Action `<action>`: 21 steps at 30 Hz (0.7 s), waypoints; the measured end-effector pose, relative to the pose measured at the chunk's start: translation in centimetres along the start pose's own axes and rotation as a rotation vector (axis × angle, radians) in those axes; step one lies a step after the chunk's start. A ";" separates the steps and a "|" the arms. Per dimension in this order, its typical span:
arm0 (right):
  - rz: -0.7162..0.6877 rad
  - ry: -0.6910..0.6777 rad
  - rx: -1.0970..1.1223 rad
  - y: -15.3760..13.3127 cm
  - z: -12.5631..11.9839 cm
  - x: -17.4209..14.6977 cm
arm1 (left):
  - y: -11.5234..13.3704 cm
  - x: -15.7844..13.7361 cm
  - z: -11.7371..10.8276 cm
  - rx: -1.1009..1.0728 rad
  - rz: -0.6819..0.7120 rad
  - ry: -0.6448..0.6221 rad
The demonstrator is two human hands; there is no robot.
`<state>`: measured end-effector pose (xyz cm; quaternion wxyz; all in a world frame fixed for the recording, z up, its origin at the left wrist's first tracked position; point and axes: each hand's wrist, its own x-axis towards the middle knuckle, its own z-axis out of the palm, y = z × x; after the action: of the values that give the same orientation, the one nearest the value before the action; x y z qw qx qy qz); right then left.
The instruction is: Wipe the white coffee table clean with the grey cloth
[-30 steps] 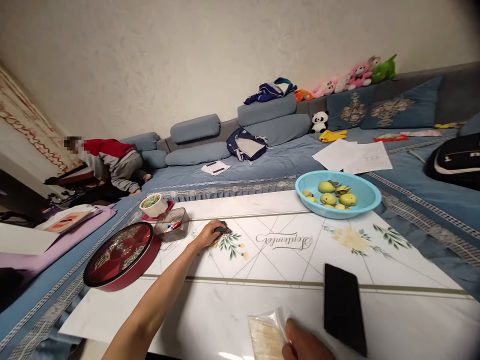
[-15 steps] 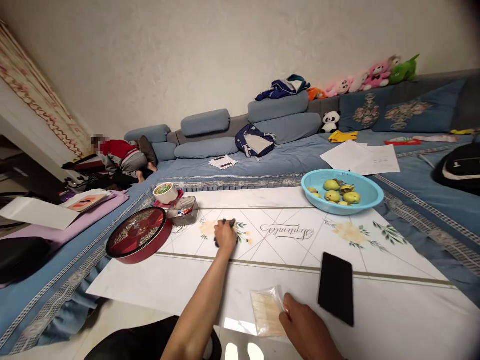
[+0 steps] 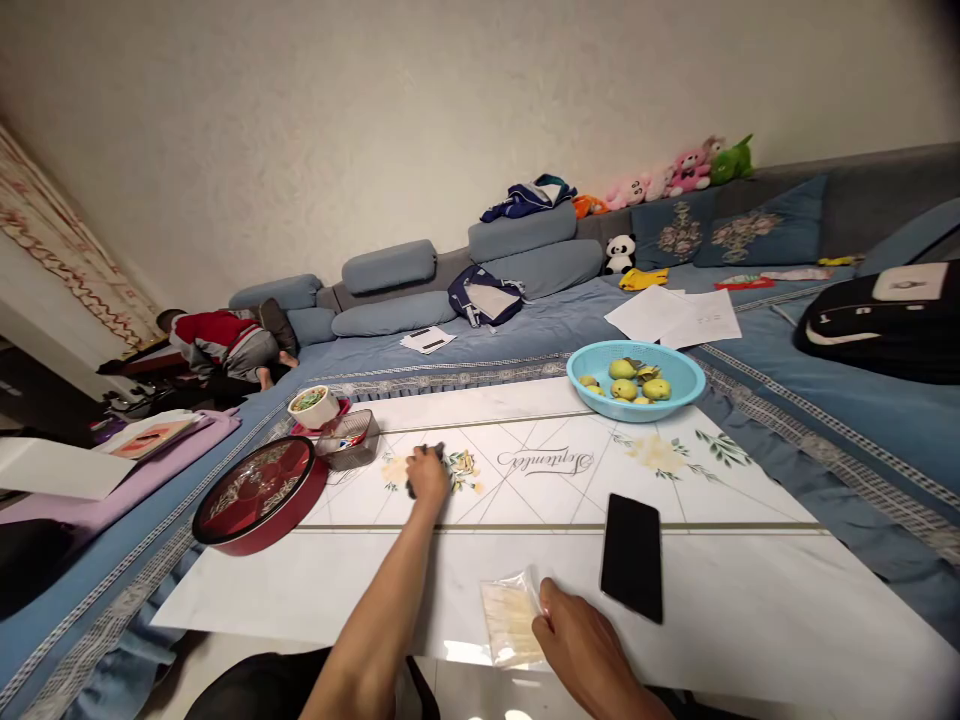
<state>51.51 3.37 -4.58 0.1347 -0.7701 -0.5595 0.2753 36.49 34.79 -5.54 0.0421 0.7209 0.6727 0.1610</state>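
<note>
Over the printed flowers on the white table (image 3: 352,575), my left hand (image 3: 429,478) is closed around a small black object (image 3: 436,450). Only bits of it stick out past the fingers, so its kind cannot be told. Near the front edge of the table, my right hand (image 3: 581,640) pinches the side of a clear plastic bag (image 3: 511,620) of thin pale sticks, which look like toothpicks. A black phone or small tablet (image 3: 632,557) lies to the right of the bag, apart from the hand.
A round red snack box (image 3: 259,495), a clear brown container (image 3: 349,440) and a white bowl (image 3: 313,407) stand at the table's left end. A blue basket (image 3: 637,385) of yellow-green fruit sits at the back right. Behind runs a blue sofa (image 3: 555,325); a person (image 3: 221,340) crouches far left.
My view has turned, so the scene sits further left in the picture. Both hands keep their holds and stay at about the same places over the table.
</note>
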 end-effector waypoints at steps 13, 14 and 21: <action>-0.040 0.050 0.024 0.9 1.6 0.1 | -3.1 -9.7 -4.3 0.144 -0.115 -0.065; -0.036 0.036 0.015 1.0 1.7 0.2 | -1.3 -10.7 -3.2 0.133 -0.092 -0.066; -0.032 0.046 0.043 1.8 0.5 0.2 | 4.7 -6.2 -2.3 -0.042 -0.024 -0.131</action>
<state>52.67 2.91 -5.96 0.1684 -0.7642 -0.5624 0.2672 40.10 27.87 -3.19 0.1029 0.7209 0.6735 0.1271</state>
